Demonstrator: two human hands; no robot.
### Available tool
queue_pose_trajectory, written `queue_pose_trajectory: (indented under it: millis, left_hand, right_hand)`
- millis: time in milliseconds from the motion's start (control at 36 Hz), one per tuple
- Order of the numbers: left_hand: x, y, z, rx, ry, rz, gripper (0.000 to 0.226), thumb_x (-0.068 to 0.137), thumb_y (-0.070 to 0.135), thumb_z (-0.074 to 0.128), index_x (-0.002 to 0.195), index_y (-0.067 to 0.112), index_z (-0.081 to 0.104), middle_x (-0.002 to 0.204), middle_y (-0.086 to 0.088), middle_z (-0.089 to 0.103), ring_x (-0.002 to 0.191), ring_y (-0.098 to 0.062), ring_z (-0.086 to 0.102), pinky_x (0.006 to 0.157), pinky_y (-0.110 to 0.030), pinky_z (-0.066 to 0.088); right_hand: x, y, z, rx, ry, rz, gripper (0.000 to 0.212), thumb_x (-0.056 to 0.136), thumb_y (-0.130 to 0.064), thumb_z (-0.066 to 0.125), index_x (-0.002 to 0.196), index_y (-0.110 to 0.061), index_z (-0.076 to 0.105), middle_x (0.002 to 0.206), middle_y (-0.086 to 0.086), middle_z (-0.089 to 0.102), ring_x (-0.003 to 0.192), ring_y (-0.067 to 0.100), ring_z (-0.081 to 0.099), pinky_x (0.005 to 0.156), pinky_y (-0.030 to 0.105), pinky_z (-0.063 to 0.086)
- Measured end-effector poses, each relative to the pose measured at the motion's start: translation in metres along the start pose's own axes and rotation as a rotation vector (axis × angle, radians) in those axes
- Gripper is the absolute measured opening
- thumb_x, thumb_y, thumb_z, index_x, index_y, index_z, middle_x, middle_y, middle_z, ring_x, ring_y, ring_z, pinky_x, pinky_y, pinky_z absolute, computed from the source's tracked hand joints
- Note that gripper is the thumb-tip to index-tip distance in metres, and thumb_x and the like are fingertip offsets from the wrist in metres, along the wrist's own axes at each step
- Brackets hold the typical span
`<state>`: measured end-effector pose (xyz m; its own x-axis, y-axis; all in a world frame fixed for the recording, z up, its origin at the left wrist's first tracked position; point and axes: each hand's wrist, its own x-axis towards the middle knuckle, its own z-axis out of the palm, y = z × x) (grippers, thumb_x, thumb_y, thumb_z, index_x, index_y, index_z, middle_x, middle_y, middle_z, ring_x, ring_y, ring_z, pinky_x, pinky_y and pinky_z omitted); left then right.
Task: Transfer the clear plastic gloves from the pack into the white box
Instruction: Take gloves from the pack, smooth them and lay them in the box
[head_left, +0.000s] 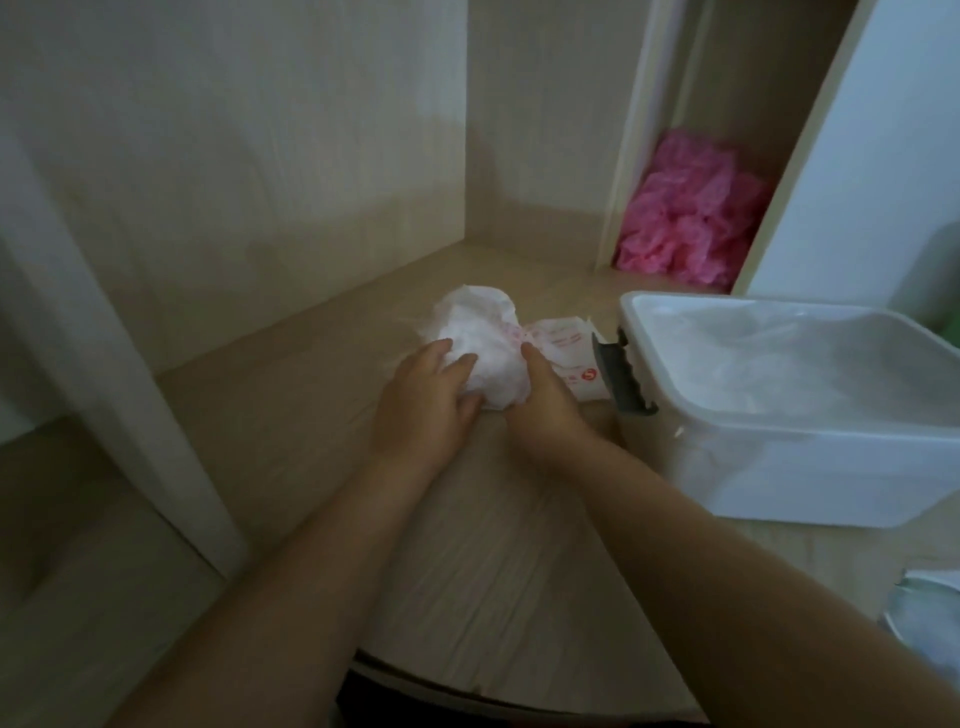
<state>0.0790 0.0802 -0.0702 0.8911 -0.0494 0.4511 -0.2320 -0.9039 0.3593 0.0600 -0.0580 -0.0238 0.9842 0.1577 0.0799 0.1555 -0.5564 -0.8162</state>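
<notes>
gloves (483, 338): crumpled clear wad at the middle of the worktop (493, 545), held between both my hands.
left grip (426, 395): fingers curled round the wad's left side.
right grip (545, 400): clenched on its right side, beside the pack (566, 343).
pack: red-printed, lying between wad and white box (779, 467).
white box: right, open, clear plastic inside.

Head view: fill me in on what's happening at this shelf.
A person is emptying a pack of gloves. The left hand and the right hand both grip a wad of clear plastic gloves on the wooden surface. The red-printed pack lies just beyond the right hand. The white box stands open to the right and already holds some clear plastic. The wad has not reached the box yet. A pile of pink plastic sits in the compartment behind.
</notes>
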Motion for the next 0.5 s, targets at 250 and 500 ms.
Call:
queue_pose_trajectory:
  millis: [250, 500]
  left_hand:
    - [-0.006, -0.001, 0.008, -0.139, 0.348, 0.052, 0.032, 0.088, 0.034, 0.05, 0.089, 0.015, 0.076, 0.116, -0.008, 0.063, 0.098, -0.026, 0.049, 0.076, -0.032, 0.045]
    - [-0.006, 0.002, 0.002, -0.391, 0.422, -0.013, 0.026, 0.088, 0.011, 0.051, 0.105, 0.004, 0.07, 0.106, -0.001, 0.062, 0.098, -0.003, 0.053, 0.085, 0.002, 0.032]
  right_hand:
    - [0.01, 0.037, 0.017, 0.053, 0.083, -0.017, 0.059, 0.096, -0.013, 0.045, 0.148, -0.029, 0.023, 0.144, 0.001, 0.043, 0.127, 0.018, 0.045, 0.106, 0.037, 0.039]
    - [0.016, 0.051, 0.025, -0.034, 0.081, -0.196, 0.053, 0.092, -0.028, 0.055, 0.142, -0.027, 0.037, 0.139, -0.005, 0.046, 0.127, 0.01, 0.043, 0.104, 0.029, 0.038]
